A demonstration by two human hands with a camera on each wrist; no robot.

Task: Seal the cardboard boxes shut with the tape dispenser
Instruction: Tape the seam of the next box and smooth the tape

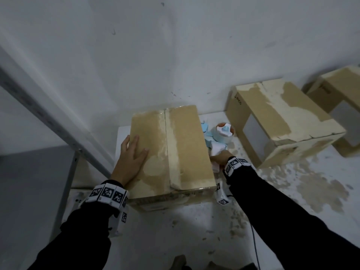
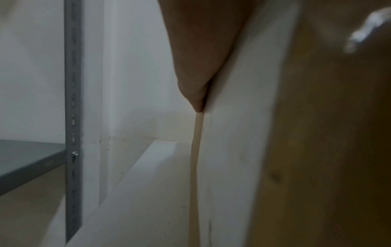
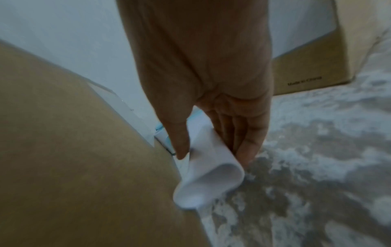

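Note:
A closed cardboard box [image 1: 183,145] with clear tape along its centre seam lies on the white table [image 1: 175,230]. My left hand [image 1: 132,152] rests flat on the box's left flap, fingers straight; in the left wrist view only the edge of the left hand [image 2: 201,58] shows against the box [image 2: 317,150]. A light-blue and white tape dispenser [image 1: 220,135] lies just right of the box. My right hand [image 1: 220,157] holds its white handle [image 3: 207,175], thumb on one side and fingers [image 3: 249,143] on the other, tight against the box side [image 3: 74,150].
Two more cardboard boxes [image 1: 282,117] [image 1: 342,90] stand at the right against the wall. A grey metal shelf upright [image 1: 48,114] runs along the left, with a shelf board [image 2: 25,158]. The table at right is patchy with brown residue [image 1: 311,191].

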